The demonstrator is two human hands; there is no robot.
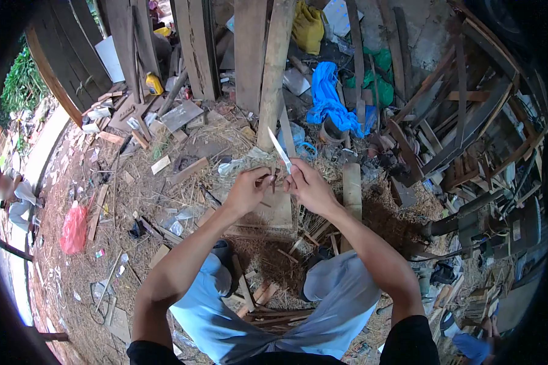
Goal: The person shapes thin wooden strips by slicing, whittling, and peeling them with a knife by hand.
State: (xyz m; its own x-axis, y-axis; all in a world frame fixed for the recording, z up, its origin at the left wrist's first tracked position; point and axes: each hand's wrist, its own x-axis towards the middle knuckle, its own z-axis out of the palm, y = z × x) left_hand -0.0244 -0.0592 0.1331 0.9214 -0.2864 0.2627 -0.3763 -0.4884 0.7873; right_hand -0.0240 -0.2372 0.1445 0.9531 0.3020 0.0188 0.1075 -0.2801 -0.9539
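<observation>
L hand (249, 190) pinched a thin stick (273, 181) above the board (277, 213); R hand (309, 186), nr its R edge, gripped a knife (278, 145), handle mostly hidden. Pole (273, 91) stood past far edge, w/ little room betw.

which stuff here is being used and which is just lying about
Being used:
- knife, in the right hand
- small stick, at the left hand

Lying about:
- blue plastic
- red bag
- yellow bottle
- yellow sack
</observation>
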